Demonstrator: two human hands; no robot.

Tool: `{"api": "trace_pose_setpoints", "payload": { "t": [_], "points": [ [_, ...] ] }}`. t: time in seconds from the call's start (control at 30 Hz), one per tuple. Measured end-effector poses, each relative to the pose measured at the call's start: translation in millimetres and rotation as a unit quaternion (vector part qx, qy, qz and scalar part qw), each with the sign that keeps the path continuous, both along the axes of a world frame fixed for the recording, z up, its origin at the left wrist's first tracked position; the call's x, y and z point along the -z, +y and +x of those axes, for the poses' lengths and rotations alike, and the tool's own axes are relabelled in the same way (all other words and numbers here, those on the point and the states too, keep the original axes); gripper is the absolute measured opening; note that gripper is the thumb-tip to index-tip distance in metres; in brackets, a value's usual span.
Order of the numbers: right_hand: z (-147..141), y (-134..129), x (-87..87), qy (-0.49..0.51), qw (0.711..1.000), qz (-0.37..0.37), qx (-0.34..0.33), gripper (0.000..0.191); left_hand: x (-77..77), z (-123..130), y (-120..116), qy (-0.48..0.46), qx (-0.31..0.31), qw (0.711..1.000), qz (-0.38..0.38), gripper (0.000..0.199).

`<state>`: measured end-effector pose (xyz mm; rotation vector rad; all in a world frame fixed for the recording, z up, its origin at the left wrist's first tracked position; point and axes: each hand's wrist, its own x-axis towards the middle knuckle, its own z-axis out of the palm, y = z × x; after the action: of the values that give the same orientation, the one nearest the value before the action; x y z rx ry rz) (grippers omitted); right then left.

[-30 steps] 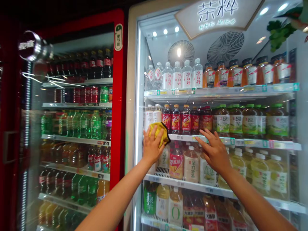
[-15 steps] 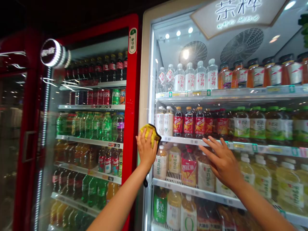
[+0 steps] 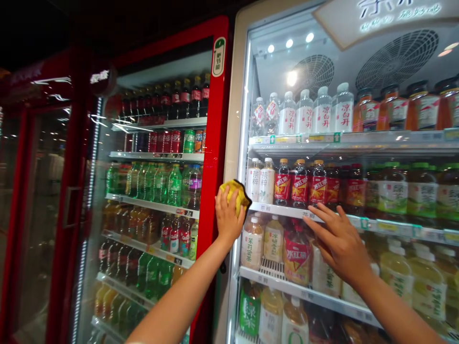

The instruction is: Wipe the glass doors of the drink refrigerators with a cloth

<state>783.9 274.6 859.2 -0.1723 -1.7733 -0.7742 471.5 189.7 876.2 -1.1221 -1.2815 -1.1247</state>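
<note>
My left hand [image 3: 229, 217] is closed around a yellow cleaning cloth [image 3: 234, 190] with a black edge. It presses the cloth against the pale door frame [image 3: 241, 62] of the right-hand drinks fridge, at about the height of the middle shelf. My right hand [image 3: 339, 239] holds nothing. Its fingers are spread in front of the fridge's glass, by the shelf strip [image 3: 272, 210] under the red-labelled tea bottles [image 3: 300, 184]; whether the fingertips touch the glass I cannot tell.
To the left stands a red-framed fridge [image 3: 218, 119] holding bottles and cans. Another dark red cabinet [image 3: 64, 191] is at the far left. Behind the right-hand glass, clear water bottles [image 3: 323, 112] line the top shelf. A lit sign [image 3: 380, 24] crosses the top.
The view has turned left, so the fridges appear farther right. Against the door frame, my left hand and the cloth have slid slightly left. My right hand stays spread and has shifted a little left along the shelf.
</note>
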Motion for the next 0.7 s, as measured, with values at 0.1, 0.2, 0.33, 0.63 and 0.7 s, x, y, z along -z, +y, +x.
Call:
{"api": "trace_pose_setpoints", "payload": {
  "t": [0.1, 0.2, 0.33, 0.63, 0.7],
  "points": [
    [-15.1, -1.8, -0.5, -0.019, 1.000, 0.014, -0.009, 0.052, 72.8, -11.9, -11.7, 0.078, 0.007, 0.995, -0.060, 0.059],
    [-31.5, -3.6, -14.6, -0.032, 0.998, 0.040, -0.021, 0.050, 79.2, -23.4, -14.6, 0.115, 0.021, 0.987, -0.107, 0.067],
    [-54.8, -2.6, -53.0, -0.033, 0.997, 0.062, -0.034, 0.048, -16.8, -14.9, 0.0, 0.078, 0.015, 0.996, -0.039, 0.053],
    [-68.4, 15.8, -90.1, -0.089, 0.993, 0.082, -0.009, 0.044, -39.7, 2.3, 3.7, 0.108, 0.013, 0.994, -0.033, 0.054],
    [-54.0, 23.3, -86.3, -0.128, 0.985, 0.117, -0.004, 0.044, -19.4, -8.9, -3.8, 0.168, 0.021, 0.982, -0.082, 0.054]
  ]
}}
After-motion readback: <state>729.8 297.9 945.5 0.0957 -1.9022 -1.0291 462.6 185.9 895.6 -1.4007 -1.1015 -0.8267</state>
